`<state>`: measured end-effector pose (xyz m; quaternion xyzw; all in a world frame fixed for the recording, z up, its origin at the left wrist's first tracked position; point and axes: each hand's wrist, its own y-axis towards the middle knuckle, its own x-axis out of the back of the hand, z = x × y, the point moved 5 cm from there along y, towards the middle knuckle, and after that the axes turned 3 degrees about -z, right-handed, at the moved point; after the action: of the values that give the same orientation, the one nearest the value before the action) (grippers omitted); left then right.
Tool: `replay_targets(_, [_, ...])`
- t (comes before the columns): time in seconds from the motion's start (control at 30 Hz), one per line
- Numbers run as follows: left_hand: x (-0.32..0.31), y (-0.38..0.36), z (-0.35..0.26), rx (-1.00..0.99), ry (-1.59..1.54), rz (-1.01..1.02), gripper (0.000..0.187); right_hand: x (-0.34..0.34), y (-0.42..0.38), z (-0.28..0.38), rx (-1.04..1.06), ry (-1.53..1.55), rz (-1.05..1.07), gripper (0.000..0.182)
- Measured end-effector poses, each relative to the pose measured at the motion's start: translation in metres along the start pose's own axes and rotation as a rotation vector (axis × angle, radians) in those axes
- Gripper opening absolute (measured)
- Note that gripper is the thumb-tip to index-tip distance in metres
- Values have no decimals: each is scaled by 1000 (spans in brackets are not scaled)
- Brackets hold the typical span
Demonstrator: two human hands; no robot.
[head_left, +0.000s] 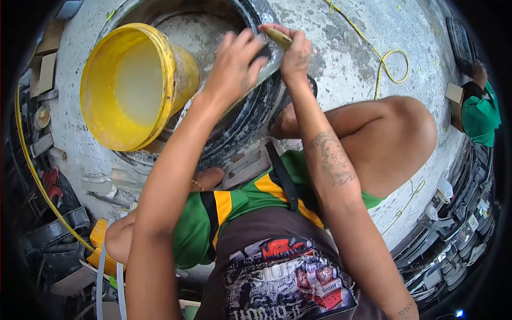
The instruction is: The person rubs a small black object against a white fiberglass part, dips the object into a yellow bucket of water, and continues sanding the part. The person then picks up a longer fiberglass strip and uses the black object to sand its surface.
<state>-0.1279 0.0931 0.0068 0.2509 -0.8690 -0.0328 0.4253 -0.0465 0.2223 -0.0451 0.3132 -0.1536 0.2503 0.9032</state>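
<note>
My right hand (296, 57) is closed on a flat olive-yellow piece (278, 38), its fingers bent along the piece's upper edge. Close beside it, my left hand (230, 66) is smeared by motion, with the thumb apart from the fingers. A dark patch shows between that thumb and the right hand, and I cannot tell whether the left hand grips it. Under both hands lies a large round black tub (242, 125). Inside the tub, left of my hands, a yellow bucket (169, 80) holds cloudy pale water (140, 80).
A yellow hose (382, 66) loops over the concrete floor (341, 69) at upper right. Dark car parts (453, 240) are stacked along the right. Cardboard (47, 74) and assorted parts line the left. Another person in a green shirt (481, 120) is at far right.
</note>
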Motion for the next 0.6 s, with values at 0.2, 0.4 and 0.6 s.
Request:
replay_targets(0.2, [6,-21,-7,59,12,-11,30,6,1,12,25,-67,-18,17])
replay_targets(0.4, [-1,1,-10,18,24,-66,32,10,0,18,30,-136,-25,8])
replay_targets(0.6, [5,4,-7,-2,91,-33,33,5,2,9,-27,118,-28,15])
